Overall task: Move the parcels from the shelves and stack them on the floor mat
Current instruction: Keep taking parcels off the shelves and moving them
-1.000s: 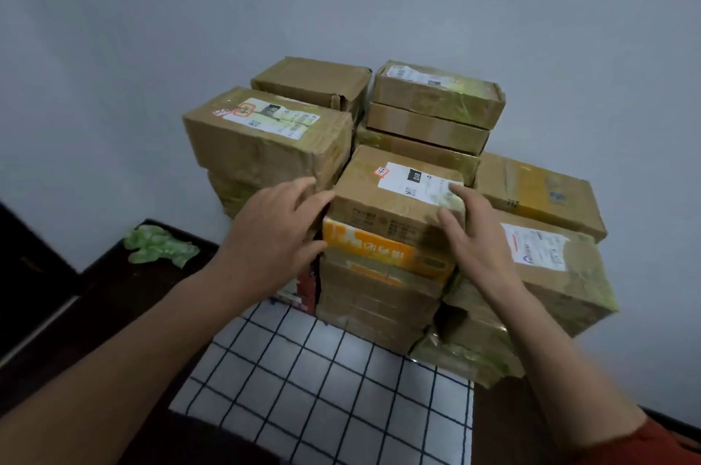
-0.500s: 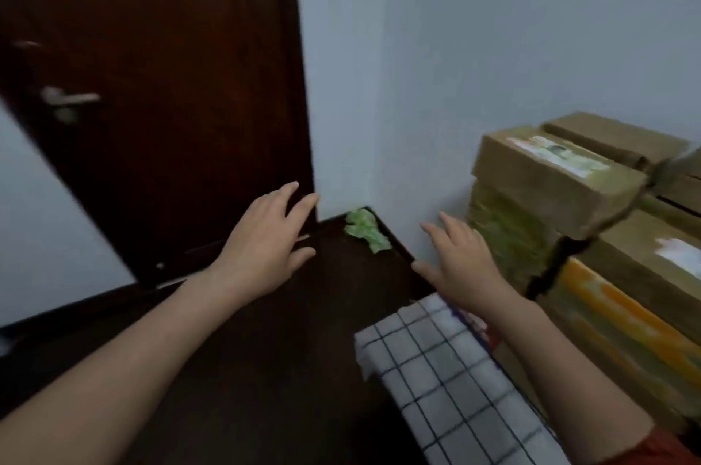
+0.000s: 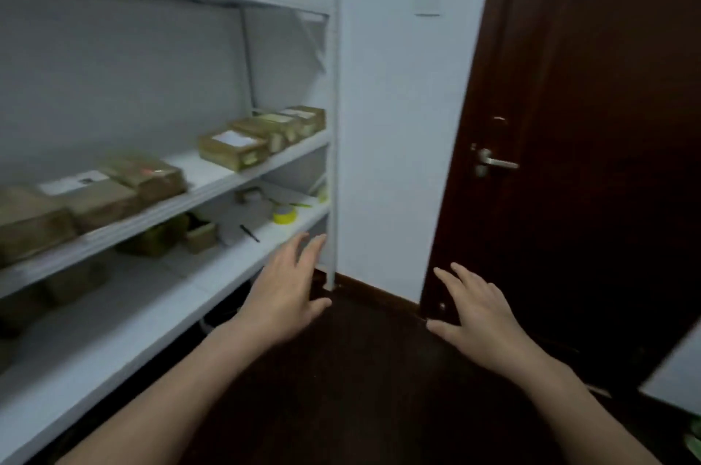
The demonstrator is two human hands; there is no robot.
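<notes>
A white shelf unit (image 3: 212, 183) fills the left of the view. Several brown cardboard parcels lie on its middle board: one with a white label (image 3: 232, 149) near the right end, others (image 3: 144, 174) further left. More small parcels (image 3: 159, 237) sit on the board below. My left hand (image 3: 288, 290) hovers in front of the lower board's right end, fingers spread, holding nothing. My right hand (image 3: 478, 316) is out in front of the dark door, fingers spread and empty. The floor mat and the parcel stack are out of view.
A dark brown door (image 3: 591, 123) with a metal handle (image 3: 493, 162) stands at the right. On the lower shelf board lie a yellow tape roll (image 3: 285, 216) and a black pen (image 3: 249, 233). Dark wooden floor (image 3: 360, 369) lies under my hands.
My hands let go of the parcel on the stack. The view has swung left past the door to the shelves. Both hands stay empty and spread.
</notes>
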